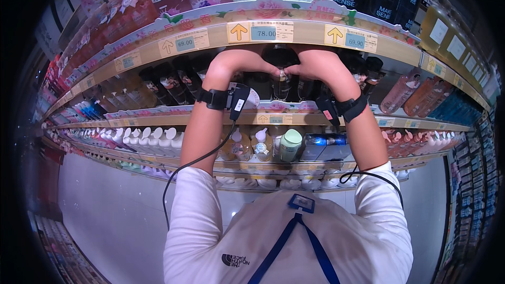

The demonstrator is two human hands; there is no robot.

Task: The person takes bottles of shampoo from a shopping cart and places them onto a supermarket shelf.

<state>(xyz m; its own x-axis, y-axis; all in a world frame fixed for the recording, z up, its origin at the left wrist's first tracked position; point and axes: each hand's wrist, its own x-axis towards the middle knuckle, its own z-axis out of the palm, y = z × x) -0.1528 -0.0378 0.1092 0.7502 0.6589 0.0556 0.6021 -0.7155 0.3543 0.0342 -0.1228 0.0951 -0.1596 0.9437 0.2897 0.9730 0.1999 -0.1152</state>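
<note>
Both of my hands reach into the shelf level under the upper shelf's edge. My left hand (pixel 252 60) and my right hand (pixel 315 64) close in from either side on a dark bottle (pixel 281 88) with a wide black cap. The two thumb tips press its front, just below the cap, almost meeting there. Most of my other fingers are hidden behind the bottle and under the shelf edge. The bottle looks upright. More dark bottles (pixel 169 83) stand in a row to the left, and a dark bottle (pixel 373 73) is just right of my right wrist.
Price tags line the upper shelf edge (pixel 150 49) close above my hands. Pink and orange bottles (pixel 400 90) stand to the right. A green-capped bottle (pixel 291 144) and blue boxes (pixel 325 146) sit one level lower. Cables (pixel 193 161) run from straps on both wrists.
</note>
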